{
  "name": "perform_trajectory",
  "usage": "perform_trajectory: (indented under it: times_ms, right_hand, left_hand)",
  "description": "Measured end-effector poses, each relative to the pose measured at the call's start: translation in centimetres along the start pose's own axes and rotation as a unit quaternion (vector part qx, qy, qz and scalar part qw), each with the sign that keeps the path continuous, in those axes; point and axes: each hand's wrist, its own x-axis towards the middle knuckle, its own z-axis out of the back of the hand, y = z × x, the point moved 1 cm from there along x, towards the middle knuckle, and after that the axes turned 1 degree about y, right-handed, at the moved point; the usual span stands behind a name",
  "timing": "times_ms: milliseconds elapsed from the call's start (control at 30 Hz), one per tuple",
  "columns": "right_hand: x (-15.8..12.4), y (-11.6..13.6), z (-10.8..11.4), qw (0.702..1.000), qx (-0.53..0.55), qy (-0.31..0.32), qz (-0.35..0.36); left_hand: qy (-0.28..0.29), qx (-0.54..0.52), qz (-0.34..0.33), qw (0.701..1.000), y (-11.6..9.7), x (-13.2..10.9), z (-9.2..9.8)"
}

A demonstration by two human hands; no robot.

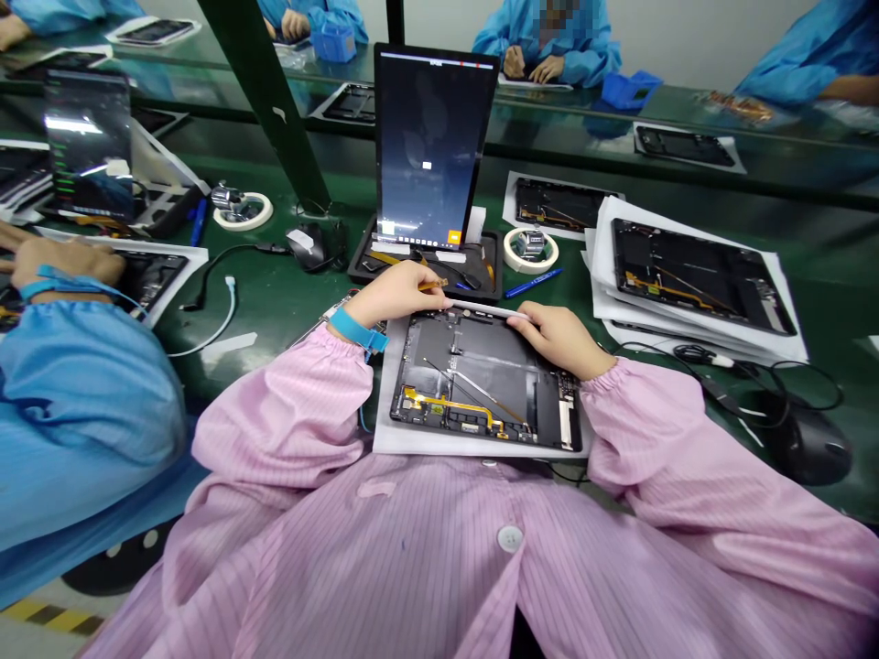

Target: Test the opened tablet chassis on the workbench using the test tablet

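An opened tablet housing (473,366) lies in front of me on a white foam sheet (439,442), its dark inside, orange ribbon cable and boards showing. My left hand (402,295), with a blue wrist strap, is closed at the far left edge of the housing, pinching a small orange flex cable (432,286). At the far right edge, my right hand (567,339) is closed on the tablet housing, thumb on the rim beside a pale strip; its other fingers are partly hidden. Just beyond stands a lit tablet screen (436,151), propped in a black tray (357,265).
Tape rolls (530,249), a blue pen (534,283) and a mouse (309,247) lie around the tray. Stacked housings (700,275) on foam and a black mouse (803,439) are at right. A co-worker's blue sleeve (82,384) is at left; others sit behind the glass shelf.
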Motion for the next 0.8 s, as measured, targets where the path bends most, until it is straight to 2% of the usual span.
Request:
perform_trajectory:
  times_ms: [567, 800]
  right_hand:
    - [-0.15, 0.04, -0.02, 1.0, 0.001, -0.001, 0.005]
    - [-0.01, -0.12, -0.01, 1.0, -0.001, 0.002, 0.009]
  left_hand:
    - [0.027, 0.022, 0.01, 0.999, 0.29, 0.29, -0.12]
    - [0.017, 0.028, 0.016, 0.999, 0.37, 0.45, -0.23]
